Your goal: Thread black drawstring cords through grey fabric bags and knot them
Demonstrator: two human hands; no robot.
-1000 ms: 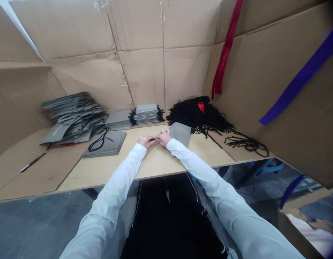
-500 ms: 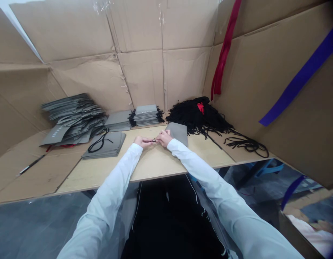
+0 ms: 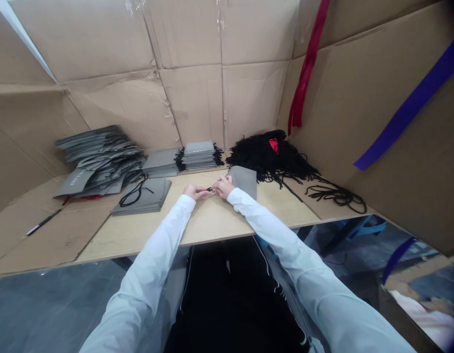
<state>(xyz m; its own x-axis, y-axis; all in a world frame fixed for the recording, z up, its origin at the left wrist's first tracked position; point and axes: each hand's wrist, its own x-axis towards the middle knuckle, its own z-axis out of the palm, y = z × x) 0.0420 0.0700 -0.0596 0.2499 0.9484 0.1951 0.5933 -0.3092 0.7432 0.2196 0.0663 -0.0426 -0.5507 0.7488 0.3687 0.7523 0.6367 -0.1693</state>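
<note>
Cardboard-lined wooden bench [image 3: 138,240]: both hands pinching a short cord at centre.

Left to right: pen [image 3: 43,222] on cardboard; loose pile of grey paper bags [image 3: 98,159]; flat grey bag stack [image 3: 140,202] under a looped black cord [image 3: 133,196]; left hand [image 3: 193,192] and right hand [image 3: 223,187] closed, almost meeting, fingertips gripping opposite ends of the short black cord [image 3: 210,189]; single grey bag [image 3: 244,180] just beside right hand; heap of black cords [image 3: 267,159] behind it.
</note>
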